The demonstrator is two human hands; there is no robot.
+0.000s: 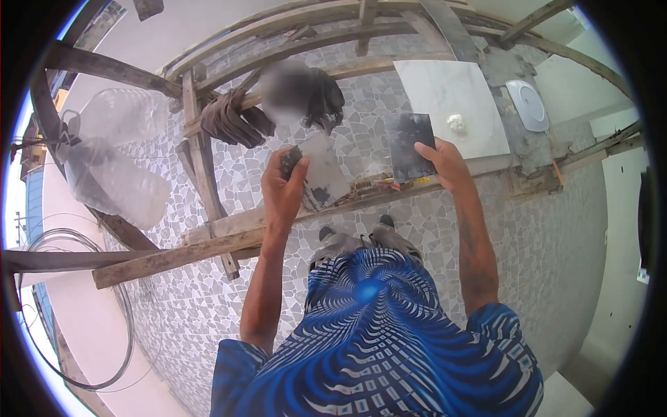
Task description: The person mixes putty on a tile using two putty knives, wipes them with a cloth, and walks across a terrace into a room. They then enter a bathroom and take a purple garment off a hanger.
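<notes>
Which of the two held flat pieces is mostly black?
The black piece in the right hand. The grey piece in the left hand is mostly pale, with dark patches.

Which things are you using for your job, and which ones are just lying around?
Probably for the job:
- pale, dark-patched plate, in the left hand
- dark plate, in the right hand
- perhaps the white lump on the pale board

Probably just about:
- clear plastic jug
- coiled cable
- brown cloth
</notes>
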